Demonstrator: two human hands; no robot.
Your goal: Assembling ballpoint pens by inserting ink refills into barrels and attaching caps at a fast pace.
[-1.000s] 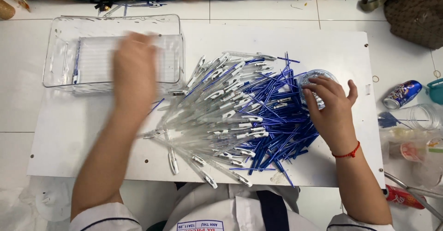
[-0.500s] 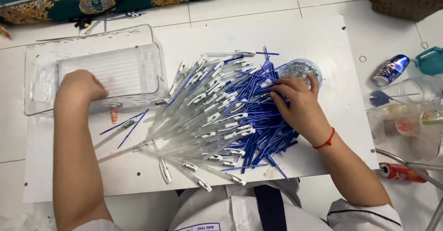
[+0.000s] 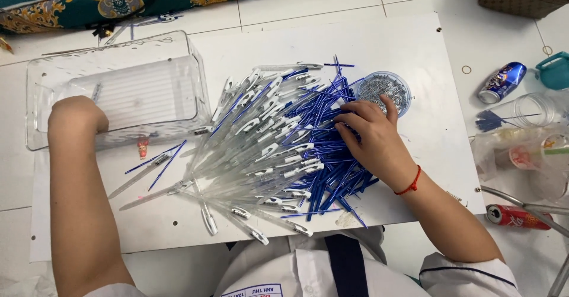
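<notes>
A heap of clear pen barrels (image 3: 261, 149) and blue refills (image 3: 332, 172) fans across the middle of the white desk (image 3: 415, 48), its tips reaching close to the near edge, while the far right corner and the strip along the right edge lie bare. The right hand (image 3: 373, 140) rests fingers spread on the heap's right side, fingertips touching a small round tub of springs (image 3: 385, 89). The left hand (image 3: 76, 116) is curled into a fist at the near wall of a clear plastic tray (image 3: 195, 77) on the desk's far left corner; whether it grips anything cannot be told, and two drink cans (image 3: 501, 82) lie on the floor beyond the right edge.
</notes>
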